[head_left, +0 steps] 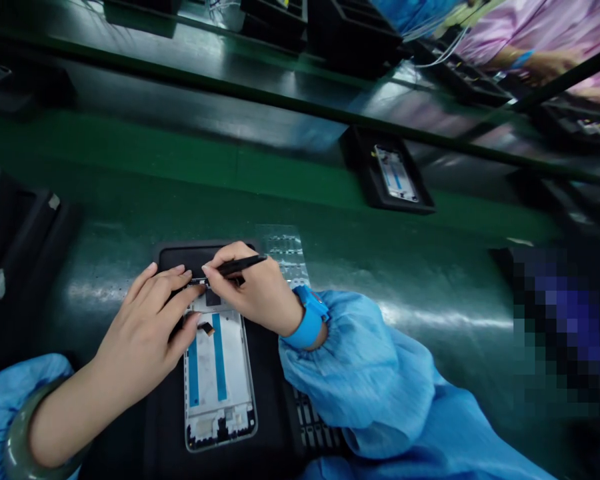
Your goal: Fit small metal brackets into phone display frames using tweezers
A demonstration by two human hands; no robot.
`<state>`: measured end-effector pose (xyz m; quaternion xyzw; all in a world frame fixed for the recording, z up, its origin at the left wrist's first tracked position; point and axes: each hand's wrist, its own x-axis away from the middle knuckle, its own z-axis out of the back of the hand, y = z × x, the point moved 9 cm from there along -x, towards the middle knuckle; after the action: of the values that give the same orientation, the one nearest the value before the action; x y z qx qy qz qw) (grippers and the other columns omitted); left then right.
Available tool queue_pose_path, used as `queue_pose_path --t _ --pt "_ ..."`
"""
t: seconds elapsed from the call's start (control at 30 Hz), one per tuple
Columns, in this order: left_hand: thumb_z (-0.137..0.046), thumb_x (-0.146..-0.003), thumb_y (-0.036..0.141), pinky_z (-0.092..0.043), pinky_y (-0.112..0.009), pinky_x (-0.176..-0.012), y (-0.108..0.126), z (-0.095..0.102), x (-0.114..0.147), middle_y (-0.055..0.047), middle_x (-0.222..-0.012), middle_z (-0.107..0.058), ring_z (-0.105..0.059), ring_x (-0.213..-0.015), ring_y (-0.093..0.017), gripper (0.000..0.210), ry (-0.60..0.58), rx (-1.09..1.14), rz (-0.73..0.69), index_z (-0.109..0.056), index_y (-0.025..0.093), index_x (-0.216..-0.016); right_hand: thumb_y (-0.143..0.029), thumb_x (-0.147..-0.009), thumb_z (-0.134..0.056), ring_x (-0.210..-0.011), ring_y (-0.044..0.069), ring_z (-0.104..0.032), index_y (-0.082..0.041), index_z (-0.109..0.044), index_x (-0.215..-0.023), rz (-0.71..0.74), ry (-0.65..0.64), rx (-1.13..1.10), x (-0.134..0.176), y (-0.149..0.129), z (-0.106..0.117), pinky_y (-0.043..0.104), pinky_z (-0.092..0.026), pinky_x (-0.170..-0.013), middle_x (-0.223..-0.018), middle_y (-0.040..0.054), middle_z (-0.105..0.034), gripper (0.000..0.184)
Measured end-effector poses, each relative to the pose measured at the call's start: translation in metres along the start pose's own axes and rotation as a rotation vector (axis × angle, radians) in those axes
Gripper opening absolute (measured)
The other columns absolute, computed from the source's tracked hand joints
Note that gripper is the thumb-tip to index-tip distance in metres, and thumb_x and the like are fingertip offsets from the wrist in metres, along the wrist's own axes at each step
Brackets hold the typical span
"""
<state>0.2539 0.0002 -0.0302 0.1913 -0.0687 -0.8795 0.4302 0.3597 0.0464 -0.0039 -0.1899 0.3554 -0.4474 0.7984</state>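
Note:
A phone frame [237,373] with two blue strips lies in a black tray [275,407] in front of me. My left hand [150,317] rests over its upper left edge, fingers spread and fingertips touching the top end. Closed around a slim black pen-shaped tool [243,264], my right hand [260,293] holds it slanted at the frame's top. The tool's tip is hidden behind my fingers. Close to my left thumb, a small flex cable [207,329] sticks out over the frame. My right wrist wears a blue strap [307,319].
Clear plastic sheet [283,248] with rows of small parts lies behind my right hand. Across the green bench stands another black tray [353,157] with a phone frame [396,173]. Stacked black trays [23,220] sit at left. A co-worker's hand [555,65] shows at upper right.

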Motion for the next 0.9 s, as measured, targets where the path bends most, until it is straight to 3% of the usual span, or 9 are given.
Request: queue_pose_path --t 0.2,0.4,0.67,0.9 --pt "-0.048 -0.088 0.025 -0.029 -0.053 -0.110 -0.001 -0.001 0.000 -0.010 -0.116 -0.058 -0.048 -0.121 -0.025 0.026 -0.008 0.004 0.005 -0.055 0.016 -0.112 -0.022 -0.091 -0.043 -0.073 0.012 -0.061 -0.016 -0.053 -0.088 0.179 -0.150 0.179 0.000 -0.021 -0.012 0.024 -0.047 -0.062 -0.082 0.0033 -0.064 0.012" --pt "-0.047 -0.088 0.026 -0.031 -0.055 -0.108 -0.002 -0.001 -0.001 -0.008 -0.118 -0.058 -0.050 -0.120 -0.026 0.033 0.001 0.017 0.018 -0.054 0.021 -0.120 -0.029 -0.087 -0.054 -0.065 0.008 -0.061 -0.017 -0.054 -0.083 -0.031 -0.014 -0.102 -0.002 0.006 0.001 0.019 -0.050 -0.062 -0.081 0.0007 -0.063 0.013" --pt "-0.048 -0.088 0.025 -0.029 -0.052 -0.110 -0.002 -0.002 0.000 -0.007 -0.117 -0.058 -0.048 -0.122 -0.024 0.030 0.005 0.011 0.006 -0.053 0.020 -0.118 -0.028 -0.087 -0.053 -0.072 0.011 -0.063 -0.018 -0.056 -0.085 -0.021 -0.061 -0.037 -0.001 0.005 -0.005 0.022 -0.050 -0.066 -0.083 0.0016 -0.064 0.010" --pt "-0.048 -0.088 0.025 -0.030 -0.053 -0.109 -0.003 -0.003 0.000 -0.008 -0.118 -0.057 -0.048 -0.122 -0.024 0.032 -0.001 0.009 0.020 -0.052 0.022 -0.120 -0.033 -0.084 -0.059 -0.061 0.008 -0.060 -0.017 -0.055 -0.084 -0.122 -0.049 -0.273 -0.002 0.019 -0.007 0.019 -0.050 -0.057 -0.075 -0.0015 -0.061 0.016"
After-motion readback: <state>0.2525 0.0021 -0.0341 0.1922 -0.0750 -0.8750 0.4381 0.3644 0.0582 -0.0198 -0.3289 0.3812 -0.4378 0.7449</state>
